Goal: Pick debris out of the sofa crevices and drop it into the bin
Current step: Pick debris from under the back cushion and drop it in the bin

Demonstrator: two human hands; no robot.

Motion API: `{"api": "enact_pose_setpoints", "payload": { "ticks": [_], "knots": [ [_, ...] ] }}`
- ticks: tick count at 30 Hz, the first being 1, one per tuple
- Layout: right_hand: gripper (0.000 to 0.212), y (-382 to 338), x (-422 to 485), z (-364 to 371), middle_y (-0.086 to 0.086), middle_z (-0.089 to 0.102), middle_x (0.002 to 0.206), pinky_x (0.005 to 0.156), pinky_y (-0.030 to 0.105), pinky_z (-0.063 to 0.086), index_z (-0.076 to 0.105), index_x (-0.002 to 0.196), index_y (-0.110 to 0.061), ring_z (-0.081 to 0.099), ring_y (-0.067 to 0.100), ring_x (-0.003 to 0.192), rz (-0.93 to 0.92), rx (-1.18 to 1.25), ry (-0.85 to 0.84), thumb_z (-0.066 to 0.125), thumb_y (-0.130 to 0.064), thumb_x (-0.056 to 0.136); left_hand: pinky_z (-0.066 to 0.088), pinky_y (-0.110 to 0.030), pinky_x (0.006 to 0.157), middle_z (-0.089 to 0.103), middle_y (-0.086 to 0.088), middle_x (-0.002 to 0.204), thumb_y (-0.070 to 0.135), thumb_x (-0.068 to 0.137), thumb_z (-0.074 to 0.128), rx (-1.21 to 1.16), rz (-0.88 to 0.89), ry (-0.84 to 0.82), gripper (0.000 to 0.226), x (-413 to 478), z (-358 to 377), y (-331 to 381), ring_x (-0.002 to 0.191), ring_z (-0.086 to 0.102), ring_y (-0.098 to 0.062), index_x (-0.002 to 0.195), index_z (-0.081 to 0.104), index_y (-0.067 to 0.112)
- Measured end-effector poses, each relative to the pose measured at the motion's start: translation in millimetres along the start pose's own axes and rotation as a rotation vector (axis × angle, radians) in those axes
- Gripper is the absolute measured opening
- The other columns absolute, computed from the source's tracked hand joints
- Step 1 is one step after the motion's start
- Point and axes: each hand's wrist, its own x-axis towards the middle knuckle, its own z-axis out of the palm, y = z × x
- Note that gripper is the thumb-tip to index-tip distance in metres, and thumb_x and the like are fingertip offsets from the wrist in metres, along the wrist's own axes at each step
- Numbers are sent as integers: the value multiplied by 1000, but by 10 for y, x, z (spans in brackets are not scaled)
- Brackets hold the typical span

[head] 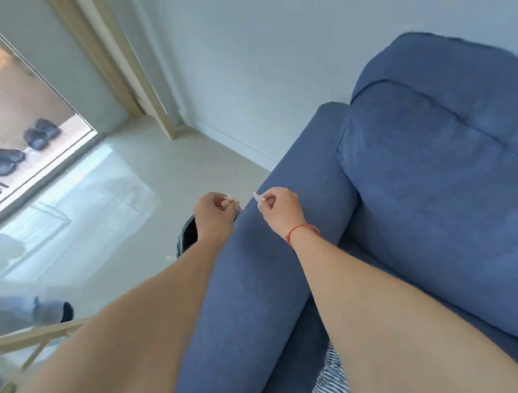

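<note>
The blue sofa (430, 180) fills the right side, its armrest (267, 256) running toward me. My left hand (214, 215) reaches past the armrest's outer side and pinches a small pale scrap of debris (229, 201). It hovers over a dark bin (188, 234) that stands on the floor beside the armrest, mostly hidden by my forearm. My right hand (281, 210), with a red string on the wrist, is above the armrest's far end and pinches another small white scrap (257, 197).
Glossy pale floor (118, 196) lies left of the sofa. A glass door (26, 126) at far left shows dark shoes outside. A light wooden frame (37, 341) crosses the lower left. Striped fabric (333, 380) lies on the seat near me.
</note>
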Motion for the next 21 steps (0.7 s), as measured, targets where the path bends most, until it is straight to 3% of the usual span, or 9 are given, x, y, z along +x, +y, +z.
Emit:
{"api": "enact_pose_setpoints", "payload": {
  "ticks": [3, 6, 8, 10, 13, 17, 19, 20, 21],
  "knots": [
    [12, -296, 194, 386, 12, 69, 103, 79, 29, 50, 66, 99, -9, 60, 24, 95, -54, -38, -61, 57, -13, 91, 45, -25, 71, 65, -1, 84, 18, 79, 72, 50, -82, 24, 12, 288, -359, -306, 80, 60, -16, 87, 66, 11],
    [9, -471, 325, 685, 9, 68, 102, 83, 34, 55, 66, 92, -10, 65, 25, 96, -78, -86, -83, 58, -6, 89, 45, -25, 67, 66, -2, 80, 15, 76, 75, -1, -152, 9, 11, 484, -554, -501, 75, 60, -18, 83, 68, 11],
    [15, -515, 361, 842, 9, 68, 109, 88, 32, 55, 67, 97, -9, 65, 25, 100, -60, -109, -94, 55, -3, 91, 44, -25, 63, 60, 1, 72, 14, 78, 73, 1, -187, -17, 13, 569, -610, -606, 71, 55, -21, 71, 63, 18],
    [27, -524, 366, 945, 10, 62, 125, 94, 30, 51, 65, 115, -8, 62, 26, 111, -22, -131, -140, 51, -1, 93, 31, -22, 53, 40, 9, 63, 10, 83, 64, 41, -193, -59, 39, 611, -620, -671, 73, 40, -19, 58, 41, 29],
    [45, -510, 332, 981, 10, 52, 141, 100, 34, 51, 56, 133, -12, 59, 27, 119, 20, -156, -206, 49, 4, 92, 16, -19, 52, 25, 14, 65, 7, 87, 54, 89, -190, -134, 48, 617, -630, -685, 83, 32, -14, 61, 23, 33],
    [47, -434, 287, 806, 9, 50, 143, 89, 38, 56, 55, 134, -16, 63, 27, 108, 36, -141, -162, 44, 4, 93, 30, -23, 59, 30, 13, 65, 12, 90, 53, 164, -145, -189, 44, 574, -564, -585, 84, 35, -16, 62, 27, 33],
    [47, -355, 277, 649, 9, 49, 142, 73, 33, 53, 54, 134, -16, 61, 24, 90, 34, -145, -129, 41, 2, 93, 40, -28, 81, 56, 8, 79, 14, 90, 53, 164, -127, -225, 20, 541, -470, -495, 92, 51, -21, 75, 57, 26],
    [47, -303, 265, 550, 9, 49, 141, 69, 31, 50, 54, 134, -16, 59, 24, 85, 40, -147, -113, 40, 1, 94, 39, -28, 93, 66, 0, 101, 14, 91, 53, 162, -113, -247, 16, 501, -408, -422, 106, 57, -23, 100, 67, 16],
    [46, -246, 248, 439, 10, 50, 140, 68, 31, 51, 55, 134, -15, 60, 25, 85, 49, -150, -98, 38, 1, 94, 37, -25, 96, 65, -6, 120, 14, 92, 53, 167, -93, -269, 32, 446, -331, -331, 116, 57, -23, 123, 61, 8]
  ]
}}
